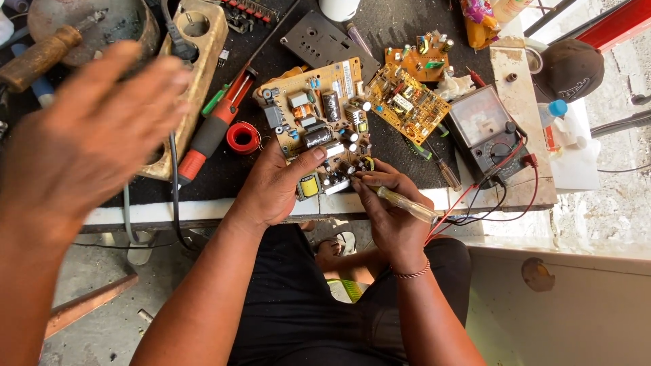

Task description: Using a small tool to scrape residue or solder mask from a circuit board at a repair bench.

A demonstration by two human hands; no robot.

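My left hand [274, 183] grips the near edge of a tan circuit board [319, 112] that carries capacitors and coils, with the thumb pressed on its top. My right hand [390, 210] holds a screwdriver with a clear yellowish handle [408, 204]. Its tip touches the board's near right corner. The board rests on the dark bench mat [400, 152] by the front edge.
Another person's blurred hand [81, 142] hovers close at the left. On the bench lie a red-handled soldering iron [210, 135], a red wire spool [243, 137], two more boards [407, 102], an analog multimeter [485, 129] with leads, a wooden socket block [196, 54] and a dark cap [569, 68].
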